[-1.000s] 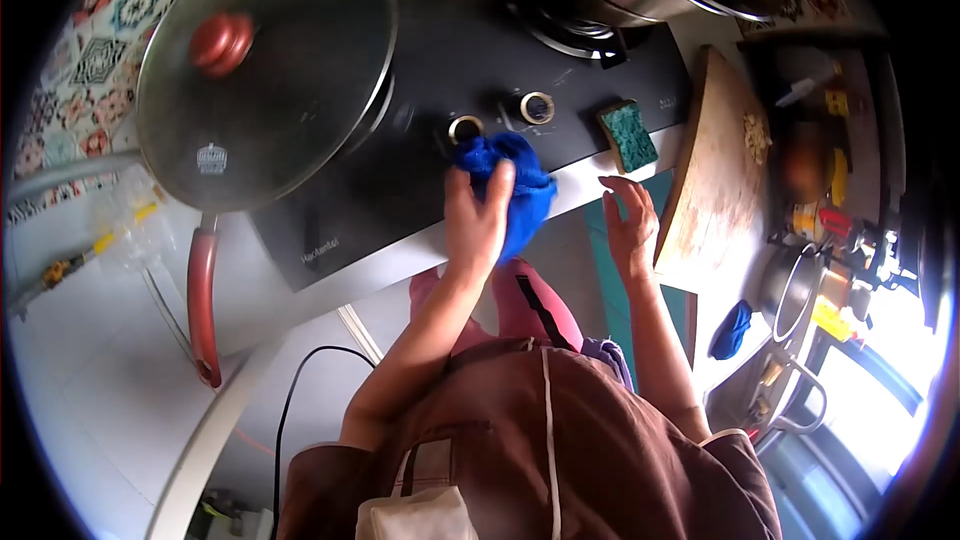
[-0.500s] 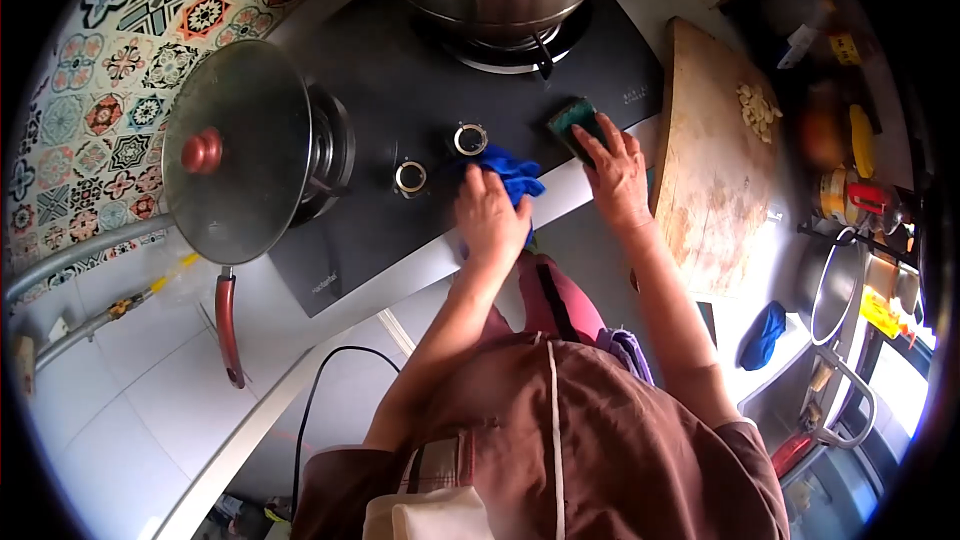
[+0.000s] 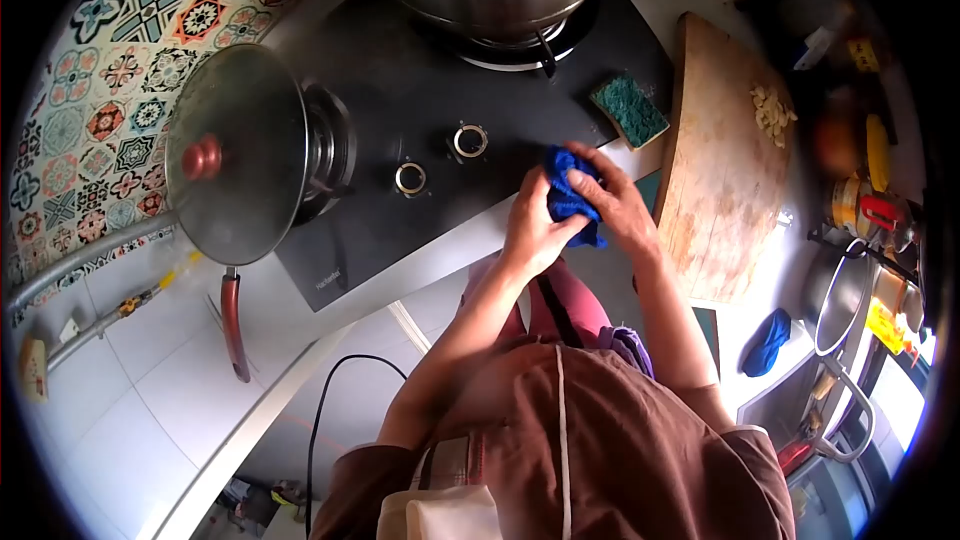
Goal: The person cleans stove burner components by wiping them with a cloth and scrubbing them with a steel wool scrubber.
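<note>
A crumpled blue cloth [image 3: 568, 198] is bunched between both my hands, over the front edge of the black gas stove [image 3: 400, 240]. My left hand [image 3: 533, 228] is closed round its left side. From the right, my right hand [image 3: 617, 202] grips it with the thumb laid across the top. The green scouring sponge [image 3: 629, 110] lies on the stove's right corner, just beyond my right hand and apart from it. Two round stove knobs, a near one [image 3: 410, 179] and a farther one [image 3: 470, 141], sit left of my hands.
A large steel pot [image 3: 490, 10] stands on the far burner. A lidded pan [image 3: 240, 170] covers the left burner, its red handle [image 3: 232, 325] sticking out over the counter edge. On the right are a wooden cutting board [image 3: 715, 180] with pale pieces [image 3: 771, 112] and another blue cloth [image 3: 767, 343].
My right hand has let go of the sponge, leaving it on the stove corner, and now holds the blue cloth. My left hand has lifted the cloth rightward off the stove by the knobs.
</note>
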Tool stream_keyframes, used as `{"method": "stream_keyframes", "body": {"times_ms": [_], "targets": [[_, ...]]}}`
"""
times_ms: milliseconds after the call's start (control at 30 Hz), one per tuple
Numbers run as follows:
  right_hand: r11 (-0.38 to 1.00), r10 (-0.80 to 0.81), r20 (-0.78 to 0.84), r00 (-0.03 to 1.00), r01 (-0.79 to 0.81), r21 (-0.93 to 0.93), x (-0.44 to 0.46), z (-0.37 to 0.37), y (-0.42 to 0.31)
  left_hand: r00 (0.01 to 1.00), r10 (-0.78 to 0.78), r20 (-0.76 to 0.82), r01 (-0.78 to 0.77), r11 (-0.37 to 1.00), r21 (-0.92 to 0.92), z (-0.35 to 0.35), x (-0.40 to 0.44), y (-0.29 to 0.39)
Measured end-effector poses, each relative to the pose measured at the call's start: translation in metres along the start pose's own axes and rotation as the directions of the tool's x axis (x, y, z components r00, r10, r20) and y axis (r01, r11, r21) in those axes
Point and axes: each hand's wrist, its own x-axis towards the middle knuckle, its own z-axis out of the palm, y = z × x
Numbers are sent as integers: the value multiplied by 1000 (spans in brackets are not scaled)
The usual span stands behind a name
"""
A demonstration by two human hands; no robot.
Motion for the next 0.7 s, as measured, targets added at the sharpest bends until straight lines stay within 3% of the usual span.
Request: {"method": "stream_keyframes", "body": {"times_ms": [67, 133, 167, 200, 233, 300, 367, 433, 500, 533, 700], "targets": [[987, 97, 103, 990, -110, 119, -1, 10, 0, 995, -71, 72, 81, 987, -142, -15, -8, -6], [988, 90, 67, 994, -98, 118, 3, 15, -3, 979, -110, 170, 167, 913, -373, -41, -14, 0], [993, 78, 29, 997, -80, 87, 5, 17, -4, 989, -133, 56, 141, 973, -182, -55, -20, -4], [986, 113, -81, 990, -101, 134, 6, 20, -5, 990, -135, -35, 128, 981, -145, -70, -15, 0], [988, 61, -145, 988, -39, 150, 9, 20, -4, 963, -241, -119, 217, 958, -187, -80, -14, -13], [994, -86, -229, 970, 98, 45, 11, 27, -16, 890, -435, -137, 365, 860, -356, -90, -5, -28], [982, -3, -211, 977, 43, 184, 11, 37, -36, 858, -509, -76, 393, 744, -541, -85, 5, -34], [997, -64, -216, 974, 73, 32, 16, 47, -51, 868, -497, 19, 322, 533, -783, -82, 16, -43], [908, -150, -179, 972, 64, -415, 25, 63, -69, 847, -512, 143, 297, 233, -926, -81, 33, -56], [870, -135, -141, 981, 49, -491, 30, 72, -73, 840, -503, 203, 273, 69, -960, -81, 38, -60], [752, -211, -73, 975, 114, -650, 42, 100, -50, 876, -397, 275, 262, -89, -961, -77, 40, -74]]}}
